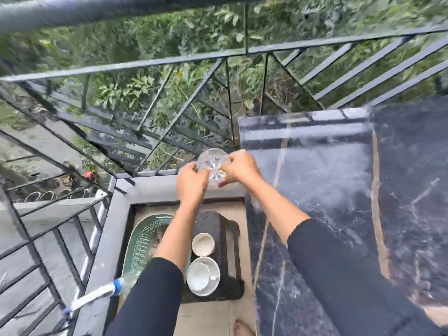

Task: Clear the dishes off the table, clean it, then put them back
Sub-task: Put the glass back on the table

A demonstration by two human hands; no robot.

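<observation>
I am holding a clear glass bowl (212,163) with both hands, up in the air by the far left corner of the dark table (327,190). My left hand (192,181) is wrapping its fingers around the left side of the bowl. My right hand (238,169) is pinching the right side. Both hands are closed on the glass. The picture is blurry here, so I cannot tell if it is one bowl or two stacked.

Down on the near left, a small dark stool (218,253) is holding a white cup (203,243) and a white cup on a saucer (203,276). A green basket (143,241) is sitting just left of the stool. The table top is looking bare and shiny.

I think I am carrying this bowl between the table and the stool. To do it well, I am keeping both hands tight on the slippery glass, keeping it level, and staying away from the railing (145,61), because a drop there would be bad.
</observation>
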